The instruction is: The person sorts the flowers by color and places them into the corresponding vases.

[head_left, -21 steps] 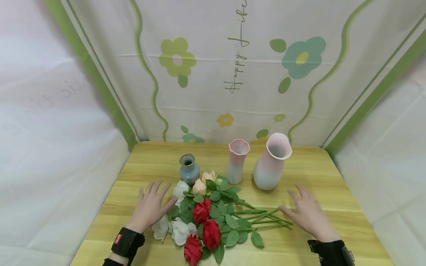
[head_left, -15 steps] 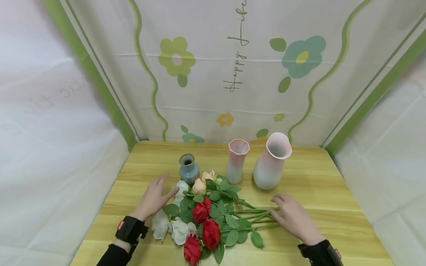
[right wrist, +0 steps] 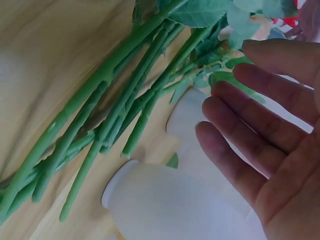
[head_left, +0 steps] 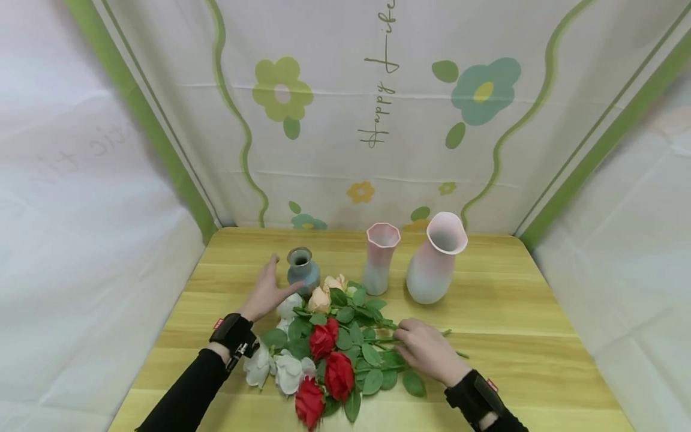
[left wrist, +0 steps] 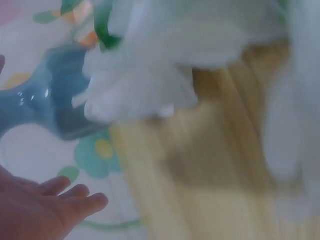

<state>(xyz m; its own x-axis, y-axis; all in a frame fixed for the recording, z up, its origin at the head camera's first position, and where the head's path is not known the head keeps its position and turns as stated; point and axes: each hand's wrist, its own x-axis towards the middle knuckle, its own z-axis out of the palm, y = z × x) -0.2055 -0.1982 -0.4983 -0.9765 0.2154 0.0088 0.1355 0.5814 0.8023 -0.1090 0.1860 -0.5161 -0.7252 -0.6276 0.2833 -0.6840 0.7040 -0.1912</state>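
A small blue-grey vase [head_left: 305, 276] stands upright at the back left of the table. My left hand [head_left: 266, 295] reaches beside it, thumb spread away from the fingers. In the left wrist view the vase [left wrist: 62, 95] shows partly behind a white flower [left wrist: 140, 85], with my fingers [left wrist: 75, 200] apart from it. A bunch of artificial flowers lies across the table: red roses [head_left: 339, 375], white blooms [head_left: 290, 372] and peach roses [head_left: 320, 300]. Over its green stems [right wrist: 115, 105] is my right hand [head_left: 429, 351]; in the right wrist view its loosely bent fingers grip nothing.
Behind the flowers stand a slim pink-and-white vase [head_left: 380, 264] with a faceted rim and a larger, rounder pink-and-white vase [head_left: 430, 273]. The wooden table [head_left: 502, 300] ends against a flower-printed cloth [head_left: 324, 144]. White cloth hangs at both sides.
My left hand has moved forward and right, up to the small blue-grey vase. My right hand has moved left, from beyond the stem ends to over the stems. Flowers and vases stay put.
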